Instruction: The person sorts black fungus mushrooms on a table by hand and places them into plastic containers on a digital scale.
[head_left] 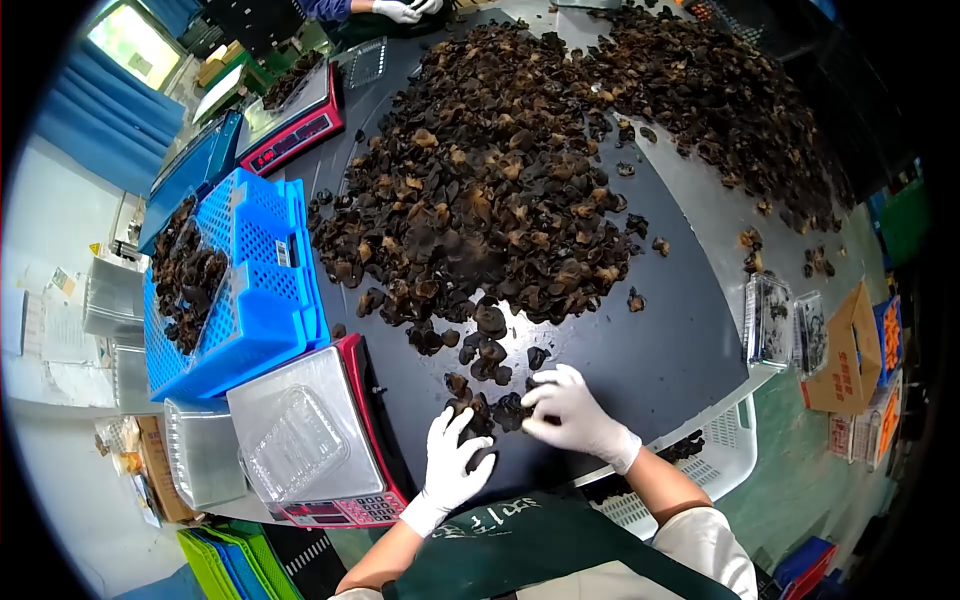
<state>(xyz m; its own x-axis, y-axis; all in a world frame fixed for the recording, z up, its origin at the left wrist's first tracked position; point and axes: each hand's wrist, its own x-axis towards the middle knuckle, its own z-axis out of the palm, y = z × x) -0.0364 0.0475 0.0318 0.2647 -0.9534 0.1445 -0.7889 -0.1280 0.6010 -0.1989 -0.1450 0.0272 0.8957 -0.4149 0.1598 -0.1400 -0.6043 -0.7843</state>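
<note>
My left hand (455,468), in a white glove, rests at the near edge of the dark tabletop. Its fingers are apart, and its fingertips touch small dark wood ear mushrooms (477,412). To its right, my white-gloved right hand (577,417) has curled fingers and a thumb closing on a dark wood ear mushroom (510,411); part of that piece is hidden. Beyond both hands, a few loose pieces lead to a large heap of wood ear mushrooms (490,190).
At left are a red scale (365,400) with a clear plastic container (295,445) on it, and a blue crate (255,325) bearing mushrooms. A second scale (290,140) stands behind. Right are clear boxes (768,320) and a white basket (740,455). Another person's gloved hands (405,10) show far off.
</note>
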